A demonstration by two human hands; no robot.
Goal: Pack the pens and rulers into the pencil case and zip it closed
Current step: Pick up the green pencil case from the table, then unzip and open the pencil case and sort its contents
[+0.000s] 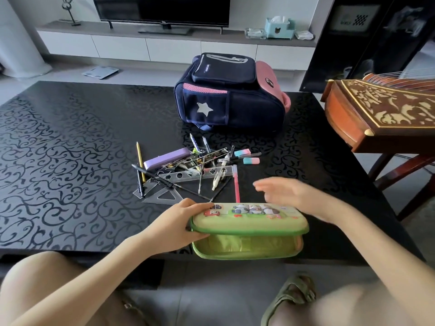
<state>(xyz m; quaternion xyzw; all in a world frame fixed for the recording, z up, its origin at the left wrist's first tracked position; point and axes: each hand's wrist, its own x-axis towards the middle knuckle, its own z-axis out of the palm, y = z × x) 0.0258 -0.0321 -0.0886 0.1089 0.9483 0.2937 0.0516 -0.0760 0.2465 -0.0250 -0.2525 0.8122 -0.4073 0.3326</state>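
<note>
While the case [249,217] is held ajar at the near edge of the table [70,137] by the left hand [179,222], curled round its lid's left end, the right hand [287,194] is spread over its far side; the pink pen [236,187] is laid just beyond, pointing away, nearest that hand.

Near, black scroll-patterned table [70,137] over grey tiled floor [211,297]. Far, long white cabinet [117,47] bearing a dark television [162,8]. Right, carved wooden instrument [388,109]. Soft, even daylight.
</note>
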